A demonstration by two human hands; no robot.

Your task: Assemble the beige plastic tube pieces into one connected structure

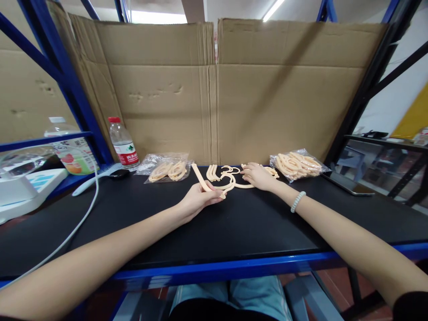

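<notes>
My left hand [199,198] is closed on a cream-coloured curved strip [199,176], held just above the black tabletop [214,232]. One straight end of the strip points up and left past my fingers. My right hand [260,176] reaches to the back of the table, palm down and fingers apart, over more cream pieces [271,171]. Whether its fingertips grip one of these is hard to see. Between the hands lie several hooked strips [212,173], small curved pieces [230,170] and a long arc [244,186].
Clear bags of cream pieces stand at the back, one on the left [169,169] and one on the right [297,165]. A red-capped water bottle [123,145], a white device [30,194] and a cable [90,205] are at left. Cardboard [167,98] walls the back.
</notes>
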